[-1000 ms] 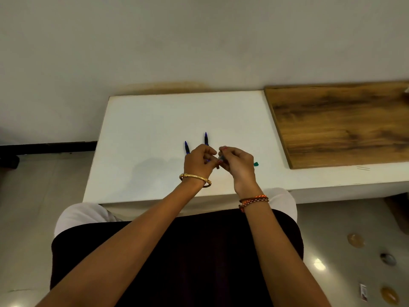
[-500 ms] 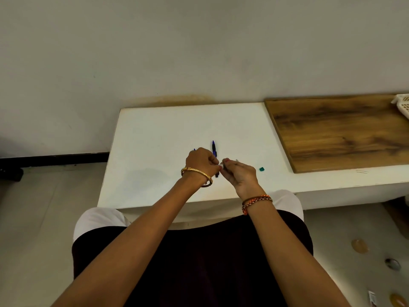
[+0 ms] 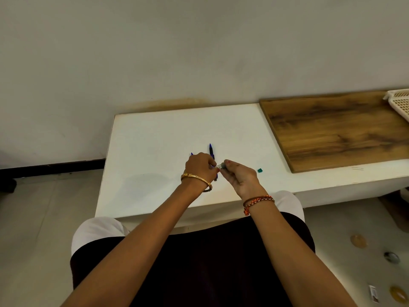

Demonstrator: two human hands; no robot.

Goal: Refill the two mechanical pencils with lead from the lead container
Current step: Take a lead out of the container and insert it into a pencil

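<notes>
Two blue mechanical pencils lie on the white table (image 3: pixel 155 140), tips pointing away from me. One pencil (image 3: pixel 211 151) shows most of its length. My left hand (image 3: pixel 200 167) covers the other pencil (image 3: pixel 191 154), so only its tip shows. A small grey lead container (image 3: pixel 222 166) is pinched between both hands just above the table. My right hand (image 3: pixel 240 177) grips its grey end, and the fingertips of my left hand close on its white-labelled end. No lead is visible. A small green cap (image 3: pixel 260 170) lies on the table to the right of my right hand.
A wooden board (image 3: pixel 336 131) covers the table's right part, with a white plastic basket (image 3: pixel 399 103) at its far right corner. The wall runs right behind the table. Small objects lie on the floor at the lower right.
The view has tilted, so the table sits lower in frame. My hands stay together on the container and my right palm has turned upward. The pencils have not moved.
</notes>
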